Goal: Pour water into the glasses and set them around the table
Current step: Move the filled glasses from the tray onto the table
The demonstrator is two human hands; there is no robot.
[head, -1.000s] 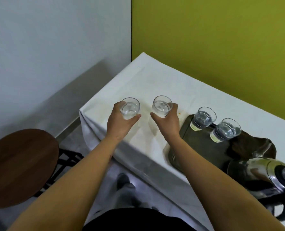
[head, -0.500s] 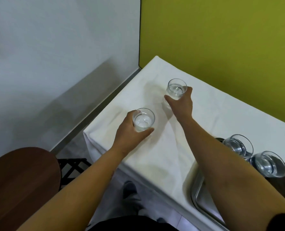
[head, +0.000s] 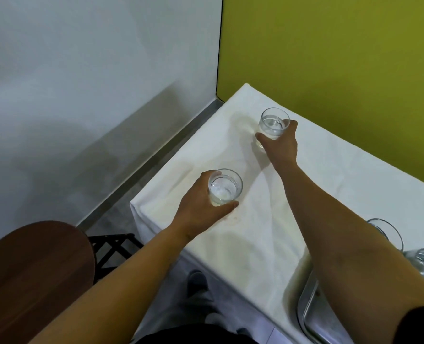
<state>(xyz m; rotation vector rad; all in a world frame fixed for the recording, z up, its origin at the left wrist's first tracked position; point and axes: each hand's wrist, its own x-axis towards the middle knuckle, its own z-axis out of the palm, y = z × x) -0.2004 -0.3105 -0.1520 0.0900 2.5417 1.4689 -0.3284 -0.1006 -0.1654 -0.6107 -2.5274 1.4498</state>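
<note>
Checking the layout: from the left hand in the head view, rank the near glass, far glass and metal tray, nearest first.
1. Near clear glass of water, gripped by the left hand.
2. Far clear glass of water, held beyond, by the green wall.
3. Metal tray, lower right.

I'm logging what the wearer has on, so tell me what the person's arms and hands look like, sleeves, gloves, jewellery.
Both forearms are bare, with no gloves, watch, rings or bands visible on the left hand or right hand. A dark sleeve edge shows high on the right arm.
</note>
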